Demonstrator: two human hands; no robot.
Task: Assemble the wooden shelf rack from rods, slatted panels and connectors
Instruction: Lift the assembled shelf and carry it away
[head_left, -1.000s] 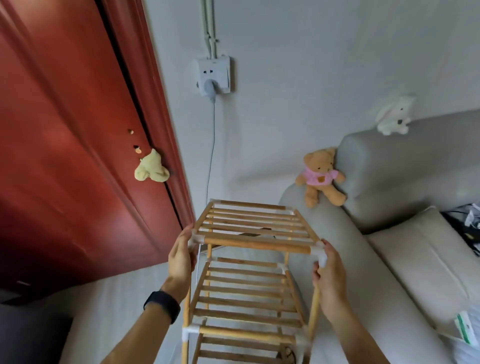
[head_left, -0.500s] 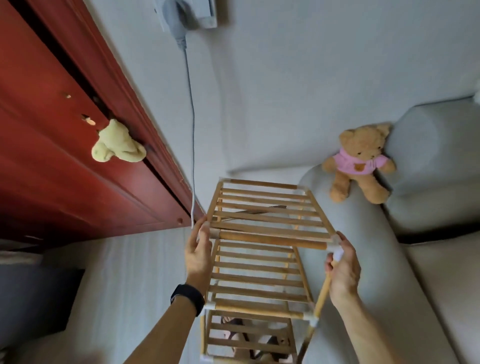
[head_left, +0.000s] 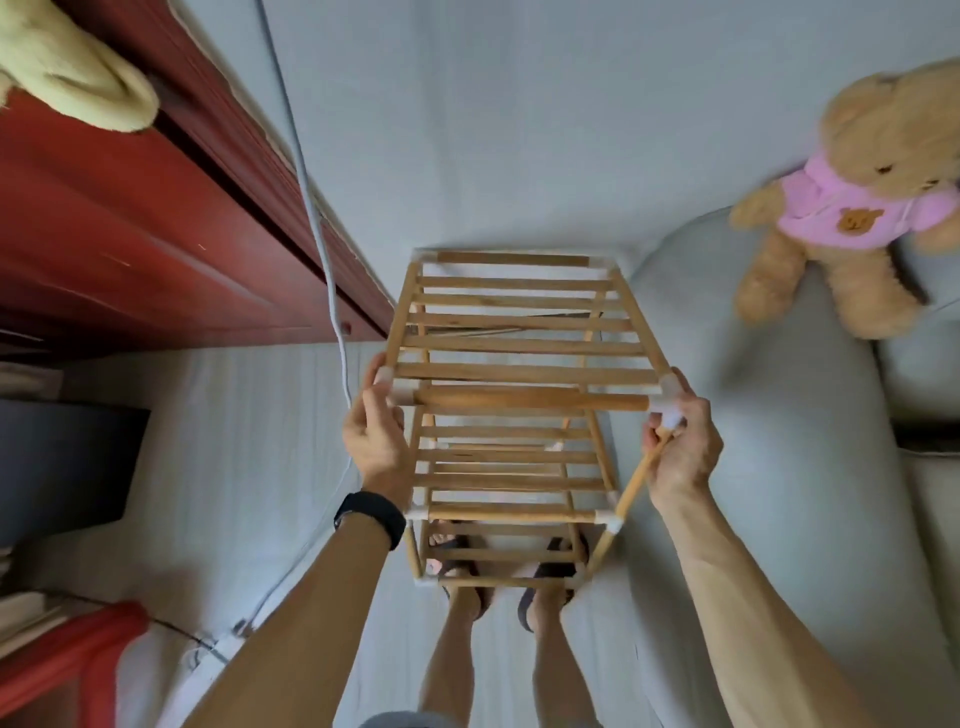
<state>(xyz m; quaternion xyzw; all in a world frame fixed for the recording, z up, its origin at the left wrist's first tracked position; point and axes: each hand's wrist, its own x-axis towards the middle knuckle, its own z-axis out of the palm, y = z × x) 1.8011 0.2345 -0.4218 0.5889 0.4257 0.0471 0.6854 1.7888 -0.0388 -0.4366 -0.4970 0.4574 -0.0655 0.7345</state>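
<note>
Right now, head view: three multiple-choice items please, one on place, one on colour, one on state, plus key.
1. Where does the teddy bear sit? A on the sofa, right of the rack; B on the rack's top panel; C on the floor.
2. Its shirt is: A green; B pink; C white.
3. Left hand and right hand: A neither touches the rack; B only one holds it; C each grips a near top corner.
Key: 1 A, it rests on grey upholstery beside the rack; 2 B, pink with a bear patch; 3 C, both hands curl round the white corner connectors.
</note>
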